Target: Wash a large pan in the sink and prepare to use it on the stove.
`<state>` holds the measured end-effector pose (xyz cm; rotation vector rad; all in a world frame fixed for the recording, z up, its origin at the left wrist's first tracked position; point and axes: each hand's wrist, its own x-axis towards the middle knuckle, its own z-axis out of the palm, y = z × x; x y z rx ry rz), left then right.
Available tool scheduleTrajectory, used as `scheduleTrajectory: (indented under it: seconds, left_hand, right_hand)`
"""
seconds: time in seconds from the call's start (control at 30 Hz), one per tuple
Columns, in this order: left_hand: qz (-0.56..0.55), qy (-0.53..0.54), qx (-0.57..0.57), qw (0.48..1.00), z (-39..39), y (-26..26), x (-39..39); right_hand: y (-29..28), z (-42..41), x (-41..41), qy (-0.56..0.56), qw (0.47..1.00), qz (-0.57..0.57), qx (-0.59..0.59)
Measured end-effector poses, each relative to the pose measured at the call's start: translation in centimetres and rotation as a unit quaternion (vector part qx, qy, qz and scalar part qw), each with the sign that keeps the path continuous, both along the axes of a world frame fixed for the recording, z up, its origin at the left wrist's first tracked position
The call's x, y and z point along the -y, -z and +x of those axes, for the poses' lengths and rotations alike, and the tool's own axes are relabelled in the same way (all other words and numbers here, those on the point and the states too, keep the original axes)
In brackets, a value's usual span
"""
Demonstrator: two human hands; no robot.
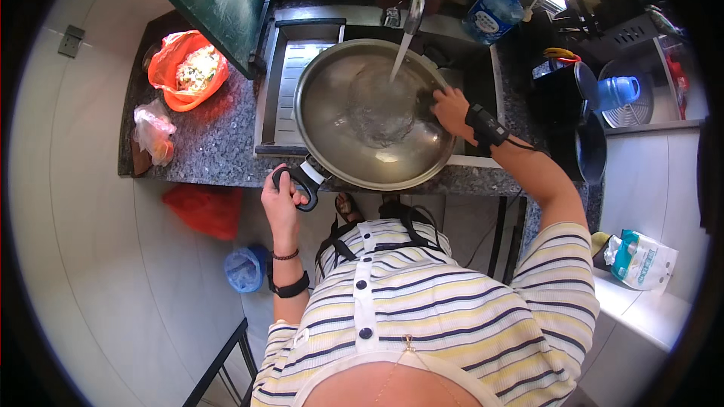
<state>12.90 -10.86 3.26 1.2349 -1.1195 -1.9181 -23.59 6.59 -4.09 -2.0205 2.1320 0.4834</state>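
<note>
A large stainless-steel wok (pixel 328 118) sits over the sink (pixel 280 124), its near rim reaching past the counter's front edge. Water runs from the faucet (pixel 416 8) into the wok and ripples in its bottom. My left hand (pixel 281 200) grips the wok's black loop handle (pixel 308 186) at the lower left. At the wok's right inner wall, my right hand (pixel 452 113) holds a dark scrubbing pad (pixel 425 103); blur hides its exact kind.
An orange bag-lined bowl (pixel 184 103) of food scraps and a knotted plastic bag (pixel 154 130) occupy the left counter. A green cutting board (pixel 218 17) leans beside the sink. Behind it to the right stands a blue plastic bottle (pixel 495 14). Black containers (pixel 560 96) line the right side.
</note>
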Motion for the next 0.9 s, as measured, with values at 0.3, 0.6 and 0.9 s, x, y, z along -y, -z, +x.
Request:
scheduleTrajectory:
  seconds: [0.3,0.6,0.9]
  left_hand:
    - [-0.086,-0.022,0.041,0.995,0.4,0.3,0.0]
    - [-0.485,0.038,0.343,0.804,0.2,-2.0,-0.2]
    - [-0.663,0.264,0.367,0.597,-1.5,-6.4,-0.2]
  right_hand:
    - [-1.3,-7.1,-2.9,0.325,0.933,-0.154,-0.006]
    - [8.4,-14.9,6.3,0.474,0.645,-0.290,0.525]
    - [11.0,-15.3,5.8,0.506,0.620,-0.242,0.549]
